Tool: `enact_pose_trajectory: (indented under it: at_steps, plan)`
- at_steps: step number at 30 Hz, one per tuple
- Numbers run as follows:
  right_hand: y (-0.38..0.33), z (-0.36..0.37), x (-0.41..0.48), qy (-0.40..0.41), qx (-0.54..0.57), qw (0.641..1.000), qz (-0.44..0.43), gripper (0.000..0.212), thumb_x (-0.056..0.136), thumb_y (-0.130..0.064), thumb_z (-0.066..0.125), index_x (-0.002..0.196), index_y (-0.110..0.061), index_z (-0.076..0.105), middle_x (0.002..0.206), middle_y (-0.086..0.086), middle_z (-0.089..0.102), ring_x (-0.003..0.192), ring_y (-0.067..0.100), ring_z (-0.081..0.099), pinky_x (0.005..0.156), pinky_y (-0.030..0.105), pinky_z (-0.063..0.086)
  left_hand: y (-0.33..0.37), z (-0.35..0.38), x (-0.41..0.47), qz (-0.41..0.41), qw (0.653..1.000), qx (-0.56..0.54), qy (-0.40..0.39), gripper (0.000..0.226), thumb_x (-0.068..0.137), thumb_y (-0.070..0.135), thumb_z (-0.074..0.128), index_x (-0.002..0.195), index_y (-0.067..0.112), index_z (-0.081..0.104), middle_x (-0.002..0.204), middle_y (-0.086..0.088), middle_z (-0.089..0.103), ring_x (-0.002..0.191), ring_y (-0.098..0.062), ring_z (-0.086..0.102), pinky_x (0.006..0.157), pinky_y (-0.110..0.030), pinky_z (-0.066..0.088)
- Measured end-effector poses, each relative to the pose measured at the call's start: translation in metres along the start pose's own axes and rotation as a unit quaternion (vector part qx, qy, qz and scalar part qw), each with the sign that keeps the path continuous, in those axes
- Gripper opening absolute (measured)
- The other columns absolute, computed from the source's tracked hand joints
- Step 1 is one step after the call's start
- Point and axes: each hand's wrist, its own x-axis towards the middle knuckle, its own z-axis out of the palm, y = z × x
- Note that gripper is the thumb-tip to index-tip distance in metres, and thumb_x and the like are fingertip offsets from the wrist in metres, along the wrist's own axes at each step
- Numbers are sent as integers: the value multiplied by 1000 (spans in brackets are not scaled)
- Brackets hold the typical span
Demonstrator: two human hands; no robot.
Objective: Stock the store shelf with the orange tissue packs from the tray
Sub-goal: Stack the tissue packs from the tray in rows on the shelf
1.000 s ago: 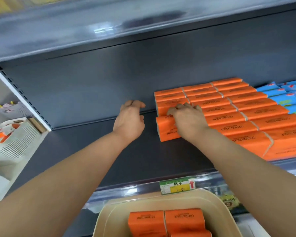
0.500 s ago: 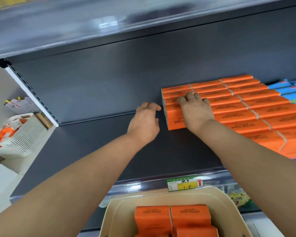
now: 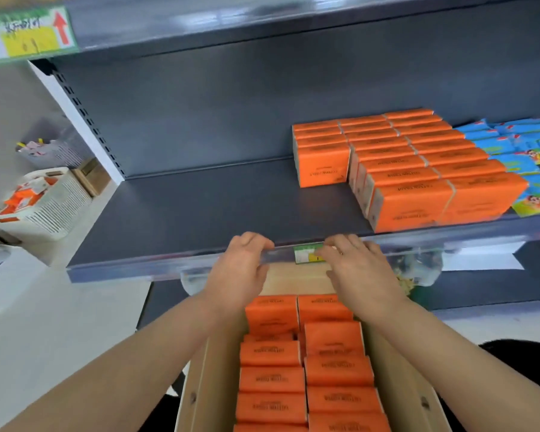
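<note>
Now left hand [image 3: 237, 269], right hand [image 3: 359, 269] loose, empty, over tray [image 3: 212, 385]; orange tissue packs [image 3: 272, 378]: 2 columns.

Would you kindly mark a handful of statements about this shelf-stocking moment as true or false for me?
1. The left hand holds nothing. True.
2. The right hand has its grip on a pack on the shelf. False: it is by the shelf's front edge, holding nothing.
3. The tray holds no packs. False: orange tissue packs lie in it.
4. Blue packs lie to the right of the shelved orange packs. True.
5. A white basket stands to the left of the shelf. True.
</note>
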Motion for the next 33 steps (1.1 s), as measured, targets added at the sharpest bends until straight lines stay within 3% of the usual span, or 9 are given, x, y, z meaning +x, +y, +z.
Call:
enact_pose_trajectory:
  at_steps: [3, 6, 11, 20, 24, 29, 33]
  plan:
    - [-12, 10, -48, -82, 24, 996, 19, 50, 51, -11, 83, 96, -28, 69, 99, -3, 66, 92, 22, 63, 74, 37, 51, -9, 28, -51, -11, 1000, 14, -19, 33, 86, 20, 59, 118, 26, 56, 122, 9, 55, 114, -13, 52, 98, -31, 44]
    - [-21, 20, -80, -171, 30, 985, 19, 38, 74, -18, 70, 110, -27, 64, 114, -3, 62, 109, 22, 57, 84, 39, 48, -18, 52, -95, -49, 996, -49, -64, 31, 89, 17, 55, 119, 25, 53, 123, 8, 52, 108, -11, 55, 91, -20, 43]
    - [-14, 36, -106, -235, 76, 968, 53, 33, 94, -27, 48, 126, -31, 51, 127, -9, 52, 118, 18, 47, 95, 37, 39, -16, 72, -113, -30, 998, -20, -54, 32, 92, 9, 47, 121, 19, 56, 123, 2, 54, 108, -18, 53, 87, -32, 49]
    - [-14, 68, -88, -314, 86, 942, 81, 46, 93, -14, 42, 138, -24, 41, 138, 0, 48, 126, 22, 44, 102, 38, 40, -24, 87, -116, -92, 993, 6, -75, 39, 90, 4, 46, 126, 19, 50, 125, 2, 52, 113, -17, 47, 88, -29, 46]
    - [-14, 72, -86, -324, 80, 938, 90, 44, 95, -18, 41, 139, -22, 40, 138, 1, 48, 126, 23, 41, 104, 39, 37, -26, 89, -116, -86, 994, 5, -66, 37, 91, 3, 44, 124, 18, 51, 126, 2, 52, 113, -17, 47, 87, -27, 46]
    - [-17, 64, -85, -319, 36, 945, 65, 36, 92, -32, 51, 127, -25, 53, 126, 1, 49, 118, 21, 43, 98, 35, 38, -27, 92, -112, -85, 995, 2, -58, 36, 90, 4, 45, 123, 17, 52, 124, 0, 53, 113, -18, 48, 87, -31, 47]
    - [-22, 58, -91, -338, 58, 937, 72, 33, 91, -34, 55, 122, -25, 49, 124, -2, 52, 116, 19, 46, 96, 35, 38, -27, 93, -112, -78, 995, 5, -59, 35, 91, 5, 46, 124, 17, 52, 123, 0, 53, 114, -18, 48, 90, -32, 47]
